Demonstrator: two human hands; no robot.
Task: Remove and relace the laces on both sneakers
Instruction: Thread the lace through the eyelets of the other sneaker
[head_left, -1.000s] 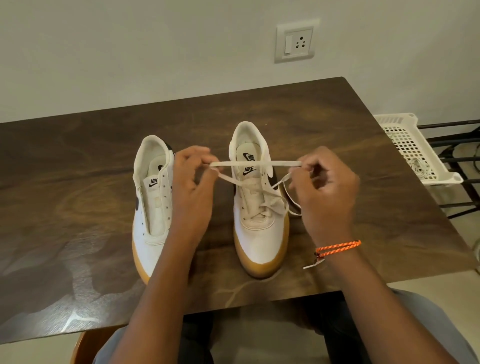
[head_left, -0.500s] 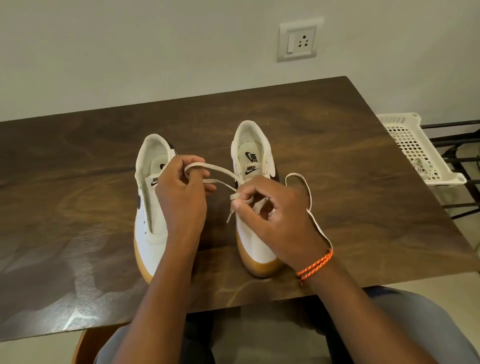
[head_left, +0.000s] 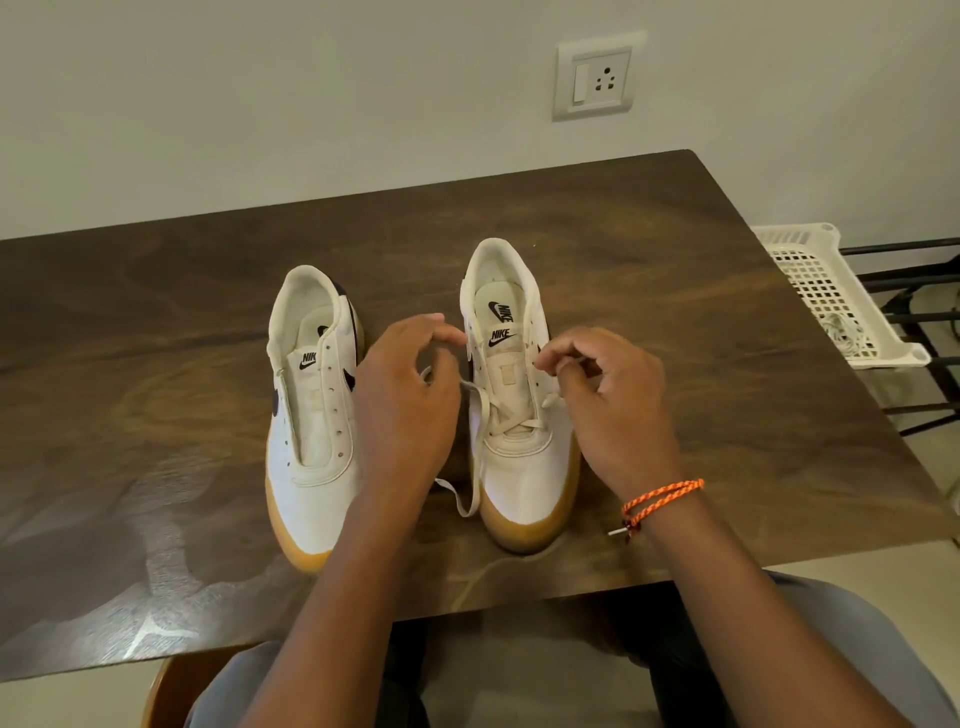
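Shoes: two set side by side mid-frame on table; left shoe unlaced; right shoe part-laced | lace trailed at its left side | left hand: fingers curled, grip on lace cannot be told | right hand: lace pinched at an eyelet

lace: its run past my left hand is hidden behind the palm; I cannot tell if I grip it.
right hand: whether my fingertips pinch the lace end is too small to tell.
right shoe: its outer side is hidden behind my right hand.
basket: its contents are blurred.
chair: cut off by the bottom edge.
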